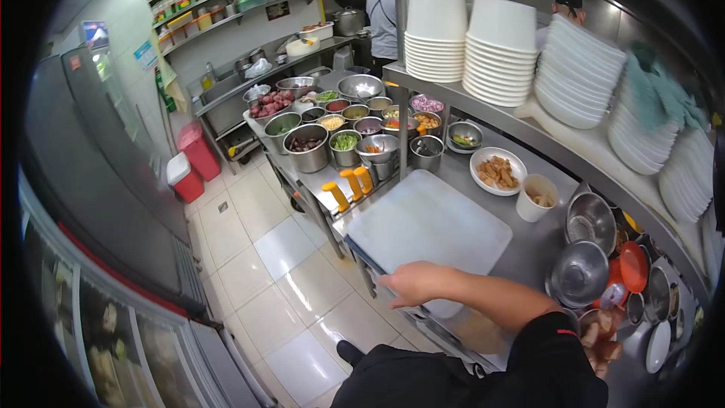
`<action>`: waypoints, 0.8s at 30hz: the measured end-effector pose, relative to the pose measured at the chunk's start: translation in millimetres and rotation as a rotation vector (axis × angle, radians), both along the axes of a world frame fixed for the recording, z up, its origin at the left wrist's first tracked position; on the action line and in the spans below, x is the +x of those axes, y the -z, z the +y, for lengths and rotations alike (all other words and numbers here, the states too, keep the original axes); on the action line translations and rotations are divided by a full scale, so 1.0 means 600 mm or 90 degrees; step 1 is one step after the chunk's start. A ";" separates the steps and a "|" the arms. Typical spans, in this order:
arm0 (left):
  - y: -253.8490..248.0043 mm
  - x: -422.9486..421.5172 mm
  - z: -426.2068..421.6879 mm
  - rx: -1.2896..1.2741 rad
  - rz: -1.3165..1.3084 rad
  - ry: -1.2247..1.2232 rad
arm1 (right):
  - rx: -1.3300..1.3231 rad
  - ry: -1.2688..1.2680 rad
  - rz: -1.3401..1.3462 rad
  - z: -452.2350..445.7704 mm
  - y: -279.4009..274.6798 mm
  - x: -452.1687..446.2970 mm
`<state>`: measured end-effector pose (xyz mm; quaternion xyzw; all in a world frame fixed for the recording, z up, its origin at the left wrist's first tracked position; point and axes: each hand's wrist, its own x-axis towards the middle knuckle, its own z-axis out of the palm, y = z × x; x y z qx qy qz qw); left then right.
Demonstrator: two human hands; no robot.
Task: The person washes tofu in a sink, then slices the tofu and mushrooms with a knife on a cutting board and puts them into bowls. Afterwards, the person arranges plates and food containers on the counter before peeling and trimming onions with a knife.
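My left hand [417,284] reaches across the front edge of a white cutting board [430,215], back of the hand up. Its fingers point left and bend down, slightly apart, with nothing seen between them. At the far right, partly behind my black sleeve [555,351], is my right hand [602,341]. It sits close to stacked metal bowls [580,272]; its fingers are blurred and partly covered, so what it holds is unclear. Behind the board stand a white bowl of browned chunks [498,171] and a white tub [538,198] with pale pieces inside.
Orange-handled tools [349,183] stand at the board's left corner. Metal containers of cut vegetables [308,148] crowd the left counter. White bowls [435,36] are stacked on the overhead shelf [521,115]. Two people work behind it. Red bins [198,153] stand on the tiled floor beside a refrigerator [113,151].
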<state>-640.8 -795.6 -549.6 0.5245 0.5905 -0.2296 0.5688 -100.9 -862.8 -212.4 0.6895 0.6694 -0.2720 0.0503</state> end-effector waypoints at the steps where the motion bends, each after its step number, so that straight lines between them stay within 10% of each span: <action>1: 0.001 0.001 0.037 0.005 -0.013 -0.043 | 0.007 0.013 0.014 0.045 0.010 -0.006; 12: -0.014 -0.038 0.520 0.120 -0.190 -0.313 | 0.079 0.518 -0.022 0.085 0.105 0.193; 24: -0.100 0.213 0.852 0.121 -0.096 -0.016 | 0.148 0.979 -0.413 0.008 0.176 0.468</action>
